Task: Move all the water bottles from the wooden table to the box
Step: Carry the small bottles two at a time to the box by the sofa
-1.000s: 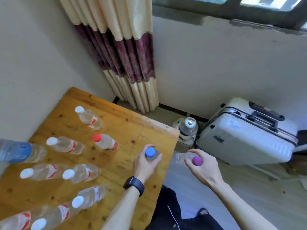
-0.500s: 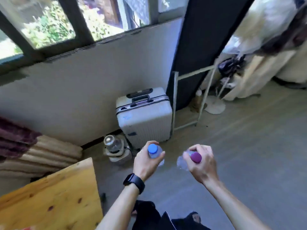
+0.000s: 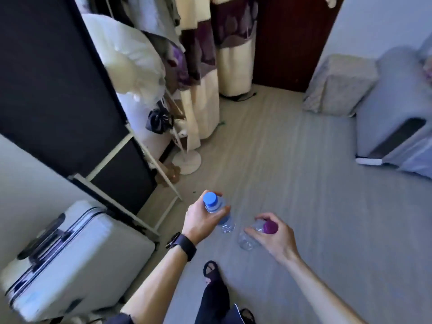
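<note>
My left hand (image 3: 201,218) grips a clear water bottle with a blue cap (image 3: 218,212) around its neck and shoulder. My right hand (image 3: 272,237) grips a second clear bottle with a purple cap (image 3: 251,237), held tilted. Both bottles hang in the air above the grey floor, side by side and a short gap apart. The wooden table and the box are out of view.
A white suitcase (image 3: 70,260) stands at the lower left. A black panel on a white frame (image 3: 58,101) and a fan base (image 3: 187,161) lie ahead on the left. Curtains (image 3: 217,54) and a dark door (image 3: 289,40) are at the back; covered furniture (image 3: 395,115) sits at the right.
My view has swung right: the wooden table, window and kettle have left the frame, and the suitcase has slid to the lower left. Both hands still hold their bottles.
</note>
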A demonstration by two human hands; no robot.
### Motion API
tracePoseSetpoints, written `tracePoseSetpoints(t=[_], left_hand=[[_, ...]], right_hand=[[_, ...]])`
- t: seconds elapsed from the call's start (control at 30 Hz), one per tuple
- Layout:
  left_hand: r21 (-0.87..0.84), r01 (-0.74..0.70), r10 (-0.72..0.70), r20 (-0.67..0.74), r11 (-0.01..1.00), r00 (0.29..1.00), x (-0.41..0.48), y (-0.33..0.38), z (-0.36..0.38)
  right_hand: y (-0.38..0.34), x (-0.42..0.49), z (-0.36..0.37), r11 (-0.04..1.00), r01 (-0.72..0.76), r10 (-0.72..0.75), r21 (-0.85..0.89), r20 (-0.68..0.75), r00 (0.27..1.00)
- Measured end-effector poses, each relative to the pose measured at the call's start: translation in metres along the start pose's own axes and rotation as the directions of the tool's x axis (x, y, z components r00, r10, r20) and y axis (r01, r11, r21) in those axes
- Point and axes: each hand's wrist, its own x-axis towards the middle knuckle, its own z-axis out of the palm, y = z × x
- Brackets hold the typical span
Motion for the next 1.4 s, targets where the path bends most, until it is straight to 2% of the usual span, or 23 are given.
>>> tracePoseSetpoints(t=[0.13, 0.27, 0.4, 0.5, 0.73, 0.9, 1.2, 1.4], left_hand=[[0.079, -0.118, 0.107, 0.13, 0.99, 0.986, 0.062, 0.037, 0.03], [0.137, -0.242, 0.199, 0.268, 0.961, 0.943, 0.127, 0.08, 0.052], [0.141, -0.337, 0.27, 0.356, 0.931, 0.895, 0.192, 0.124, 0.069], [0.132, -0.386, 0.305, 0.407, 0.913, 0.861, 0.234, 0.151, 0.083], [0.13, -0.42, 0.324, 0.452, 0.898, 0.831, 0.323, 0.205, 0.128], [0.151, -0.436, 0.32, 0.479, 0.887, 0.817, 0.394, 0.252, 0.177], [0.179, -0.427, 0.317, 0.438, 0.886, 0.841, 0.518, 0.374, 0.264], [0.161, -0.402, 0.298, 0.443, 0.902, 0.846, 0.599, 0.429, 0.326]], right_hand=[[-0.009, 0.05, -0.033, 1.0, -0.009, 0.007, -0.022, -0.084, 0.996], [-0.035, 0.102, -0.07, 0.996, 0.013, -0.025, -0.089, -0.134, 0.991], [-0.062, 0.149, -0.115, 0.985, 0.064, -0.103, -0.16, -0.248, 0.963], [-0.073, 0.177, -0.146, 0.986, 0.042, -0.091, -0.159, -0.317, 0.944], [-0.076, 0.251, -0.209, 0.991, 0.031, -0.083, -0.129, -0.426, 0.901], [-0.064, 0.332, -0.258, 0.995, 0.034, -0.071, -0.093, -0.43, 0.9], [-0.071, 0.492, -0.371, 0.997, 0.025, -0.052, -0.071, -0.408, 0.911], [-0.074, 0.59, -0.433, 0.999, 0.02, -0.03, -0.029, -0.401, 0.916]])
